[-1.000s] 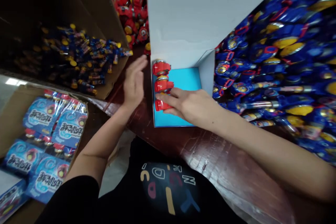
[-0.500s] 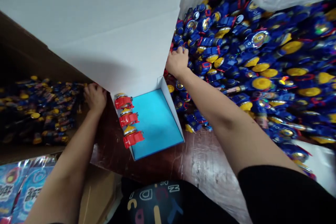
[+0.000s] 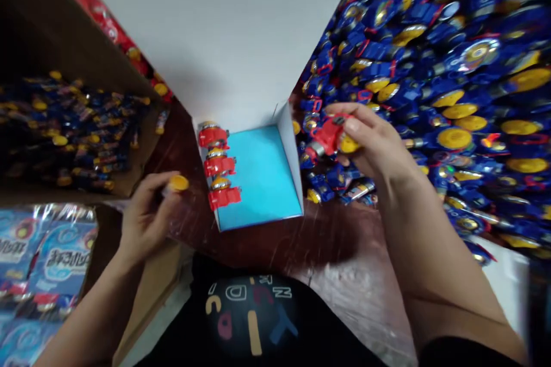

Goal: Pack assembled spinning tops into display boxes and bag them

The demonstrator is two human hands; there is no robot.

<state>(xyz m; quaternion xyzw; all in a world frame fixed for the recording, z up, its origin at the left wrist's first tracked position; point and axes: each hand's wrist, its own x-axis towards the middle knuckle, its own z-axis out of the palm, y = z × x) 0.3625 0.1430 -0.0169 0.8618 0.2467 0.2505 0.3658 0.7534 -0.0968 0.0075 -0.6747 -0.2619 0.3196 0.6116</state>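
In my left hand (image 3: 146,221) a small yellow-capped tube (image 3: 178,183) is pinched between thumb and fingers, left of the open box; much of it is hidden. My right hand (image 3: 383,152), to the right of the box, grips a red plastic toy (image 3: 328,135) with a yellow disc and a silvery end. The white-walled box (image 3: 293,146) has a bright blue floor (image 3: 262,178). Three red toys with yellow tops (image 3: 220,167) stand in a row along its left side.
Heaped blue toys with yellow discs (image 3: 454,139) fill the right. A carton (image 3: 142,166) of small yellow-capped tubes (image 3: 86,137) stands at left. More red toys (image 3: 112,28) show behind the box's raised white lid (image 3: 241,28). Printed blue packs (image 3: 64,258) lie at lower left.
Both hands have come back toward me, the left now with a yellow-capped tube and the right with a red toy. The view has shifted, uncovering red toys behind the lid.
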